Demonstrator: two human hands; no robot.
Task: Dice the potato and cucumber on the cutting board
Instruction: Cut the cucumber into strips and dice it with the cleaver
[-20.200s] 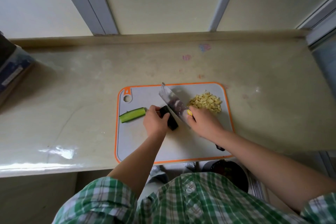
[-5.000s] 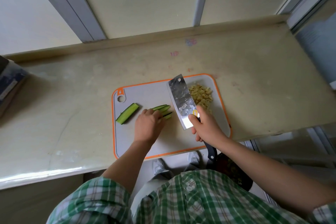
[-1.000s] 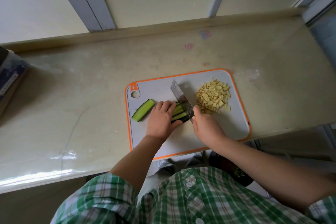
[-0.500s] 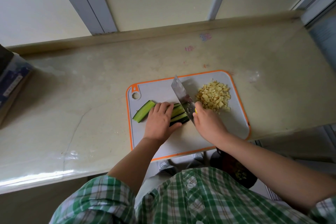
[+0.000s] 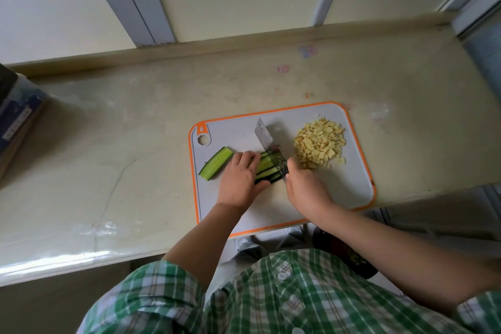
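Observation:
A grey cutting board point(image 5: 349, 190) with an orange rim lies on the counter. A heap of diced potato point(image 5: 319, 144) sits at its far right. My left hand point(image 5: 240, 177) presses down on a bundle of cucumber strips point(image 5: 267, 167) in the board's middle, thumb at their near side. My right hand point(image 5: 305, 190) grips the handle of a cleaver point(image 5: 267, 138), whose blade stands edge-down across the strips' right ends. A separate cucumber piece point(image 5: 216, 163) lies cut side up at the board's left.
The pale counter point(image 5: 122, 149) ends at a raised back ledge below window frames. A blue box point(image 5: 16, 119) stands at the far left. The board overhangs the counter's front edge. Below it, a dark bin point(image 5: 344, 252) holds scraps.
The cleaver has come down onto the right ends of the cucumber strips. My left hand stays on the strips. The view has shifted slightly.

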